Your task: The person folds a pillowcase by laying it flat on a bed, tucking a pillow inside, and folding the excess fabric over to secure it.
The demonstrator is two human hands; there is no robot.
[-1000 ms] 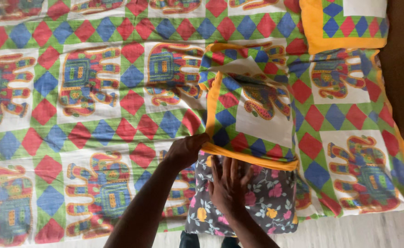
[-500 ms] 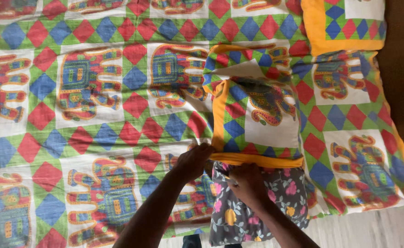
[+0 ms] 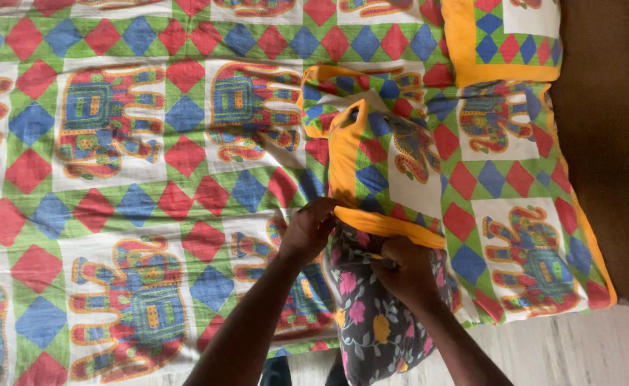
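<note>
Left hand (image 3: 308, 230): we see its fingers curled tight on the near left corner of the cover (image 3: 389, 168), gripping the orange hem.
Right hand (image 3: 403, 270): fingers closed into the pillow (image 3: 371, 314), bunching its grey floral cloth just below the cover's mouth.
Cover: patchwork with an orange border, lying on the bed near the middle, its open mouth toward us; the far end is crumpled and folded over.
Pillow: its far end sits inside the cover's mouth, its near end hangs out over the bed's near edge; how deep it reaches inside we cannot tell, as the cover hides it.
Bedsheet (image 3: 114, 179): elephants and red, blue and green diamonds, spread flat under everything.
Second pillow (image 3: 503, 39): far right, in a matching orange-bordered cover, well apart from our hands.
Floor (image 3: 564, 350): pale, along the near right edge.
</note>
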